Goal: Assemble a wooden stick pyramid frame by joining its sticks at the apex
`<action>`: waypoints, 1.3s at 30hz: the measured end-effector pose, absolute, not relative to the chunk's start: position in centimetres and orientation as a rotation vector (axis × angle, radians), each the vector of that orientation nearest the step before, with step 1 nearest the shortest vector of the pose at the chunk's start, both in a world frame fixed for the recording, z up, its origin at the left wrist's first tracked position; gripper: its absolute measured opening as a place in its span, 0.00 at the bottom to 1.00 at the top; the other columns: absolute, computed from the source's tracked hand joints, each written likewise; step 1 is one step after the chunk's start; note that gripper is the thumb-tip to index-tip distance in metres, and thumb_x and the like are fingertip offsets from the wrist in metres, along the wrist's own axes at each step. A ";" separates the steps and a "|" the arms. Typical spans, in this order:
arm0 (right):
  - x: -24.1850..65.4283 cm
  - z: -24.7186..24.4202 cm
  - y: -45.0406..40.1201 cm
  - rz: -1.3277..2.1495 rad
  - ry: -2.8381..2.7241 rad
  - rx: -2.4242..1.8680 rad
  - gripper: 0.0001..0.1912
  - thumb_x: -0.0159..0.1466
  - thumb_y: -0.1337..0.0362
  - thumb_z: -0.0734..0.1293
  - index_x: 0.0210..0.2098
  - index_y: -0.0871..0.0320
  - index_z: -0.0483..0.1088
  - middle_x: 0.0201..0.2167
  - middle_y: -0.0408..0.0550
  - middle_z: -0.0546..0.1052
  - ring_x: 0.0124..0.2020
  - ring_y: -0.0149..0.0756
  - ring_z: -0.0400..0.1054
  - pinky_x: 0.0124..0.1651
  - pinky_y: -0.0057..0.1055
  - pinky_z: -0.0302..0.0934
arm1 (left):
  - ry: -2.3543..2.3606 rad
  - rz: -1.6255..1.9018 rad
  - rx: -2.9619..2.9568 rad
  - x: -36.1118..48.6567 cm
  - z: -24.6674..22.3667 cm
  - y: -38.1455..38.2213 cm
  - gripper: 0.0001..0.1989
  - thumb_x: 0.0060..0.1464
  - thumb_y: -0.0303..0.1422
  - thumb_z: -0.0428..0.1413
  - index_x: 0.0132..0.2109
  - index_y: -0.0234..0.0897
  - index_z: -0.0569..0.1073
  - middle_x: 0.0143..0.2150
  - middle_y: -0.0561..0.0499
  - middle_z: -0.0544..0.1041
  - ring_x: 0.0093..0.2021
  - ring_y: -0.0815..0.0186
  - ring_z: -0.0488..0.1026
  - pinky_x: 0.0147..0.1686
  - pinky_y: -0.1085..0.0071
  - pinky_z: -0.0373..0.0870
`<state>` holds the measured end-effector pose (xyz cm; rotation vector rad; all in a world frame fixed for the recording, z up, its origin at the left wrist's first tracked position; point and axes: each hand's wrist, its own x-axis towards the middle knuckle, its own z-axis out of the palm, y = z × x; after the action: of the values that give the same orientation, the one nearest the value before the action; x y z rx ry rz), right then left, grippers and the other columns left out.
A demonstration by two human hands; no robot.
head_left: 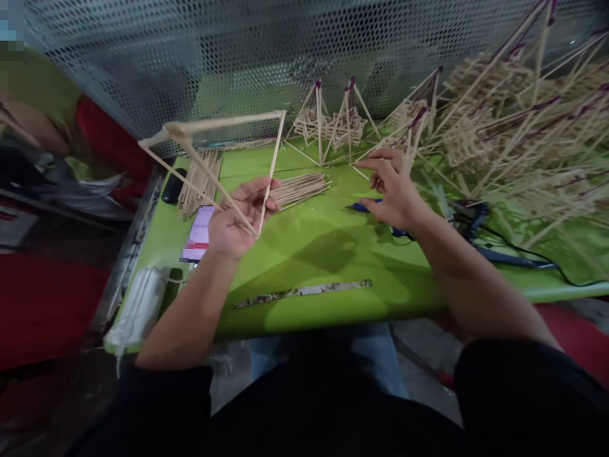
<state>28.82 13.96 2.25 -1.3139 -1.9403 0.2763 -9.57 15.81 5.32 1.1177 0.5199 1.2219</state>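
My left hand (240, 216) holds a frame of joined thin wooden sticks (214, 124), raised above the green table (304, 244). Behind that hand lies a bundle of loose sticks (304, 189). My right hand (392, 190) hovers over the table with its fingers apart and nothing visible in them. Just below its fingers is a blue pointed tool (364, 205), partly hidden by the hand. Two small stick structures (318, 120) with purple tips stand beyond my hands.
Many stick structures (514, 114) crowd the right side, with a black cable (528, 251) nearby. At left are more sticks (202, 181), a phone (200, 231), a black object (174, 186) and a white packet (140, 301). A patterned strip (304, 291) lies in front; a person (42, 108) is at far left.
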 end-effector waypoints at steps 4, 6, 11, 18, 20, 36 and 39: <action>28.6 4.1 13.2 0.148 -1.987 -1.386 0.42 0.63 0.55 0.84 0.73 0.44 0.70 0.65 0.61 0.72 0.54 0.57 0.75 0.53 0.56 0.77 | 0.570 1.225 1.121 -9.5 5.7 15.5 0.20 0.59 0.34 0.63 0.55 0.36 0.88 0.58 0.39 0.89 0.42 0.61 0.85 0.48 0.63 0.88; 29.0 5.0 12.9 0.179 -2.007 -1.390 0.41 0.62 0.53 0.85 0.70 0.48 0.72 0.56 0.58 0.77 0.45 0.52 0.74 0.48 0.51 0.74 | 0.556 1.223 1.121 -9.6 5.8 15.5 0.21 0.59 0.33 0.61 0.56 0.36 0.87 0.58 0.40 0.89 0.42 0.61 0.85 0.46 0.64 0.88; 31.7 6.6 12.8 0.465 -2.054 -1.426 0.21 0.64 0.45 0.82 0.47 0.51 0.81 0.37 0.50 0.83 0.34 0.44 0.72 0.42 0.46 0.68 | 0.550 1.246 1.115 -9.7 5.8 15.8 0.20 0.60 0.33 0.60 0.55 0.35 0.87 0.57 0.39 0.89 0.41 0.60 0.86 0.48 0.60 0.88; 36.5 7.3 13.9 0.771 -2.199 -1.478 0.25 0.69 0.36 0.76 0.42 0.51 0.83 0.36 0.49 0.85 0.37 0.46 0.76 0.43 0.45 0.68 | 0.588 1.260 1.122 -10.4 5.5 16.5 0.23 0.59 0.32 0.59 0.59 0.37 0.87 0.57 0.40 0.89 0.42 0.61 0.85 0.47 0.61 0.87; 36.9 7.3 13.8 0.821 -2.165 -1.495 0.28 0.67 0.33 0.78 0.40 0.52 0.81 0.34 0.49 0.84 0.35 0.43 0.74 0.41 0.43 0.66 | 0.579 1.266 1.144 -10.5 5.5 16.6 0.25 0.57 0.31 0.59 0.59 0.37 0.87 0.57 0.40 0.89 0.42 0.61 0.85 0.46 0.62 0.87; 35.7 6.4 13.3 0.942 -1.924 -1.403 0.56 0.50 0.45 0.91 0.74 0.43 0.76 0.64 0.55 0.85 0.46 0.52 0.85 0.48 0.48 0.81 | 0.579 1.209 1.207 -11.2 5.7 16.8 0.23 0.51 0.34 0.64 0.54 0.39 0.90 0.56 0.40 0.89 0.41 0.60 0.85 0.44 0.62 0.88; 35.0 6.6 12.8 0.975 -1.950 -1.367 0.48 0.60 0.47 0.86 0.77 0.39 0.74 0.65 0.53 0.85 0.48 0.54 0.86 0.52 0.52 0.83 | 0.602 1.216 1.199 -11.5 5.8 16.7 0.22 0.52 0.37 0.66 0.53 0.39 0.90 0.56 0.39 0.89 0.41 0.59 0.85 0.44 0.61 0.87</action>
<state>34.99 12.80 6.60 -1.3669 -1.9502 0.9755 -11.46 16.71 5.83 1.1988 0.6018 1.2157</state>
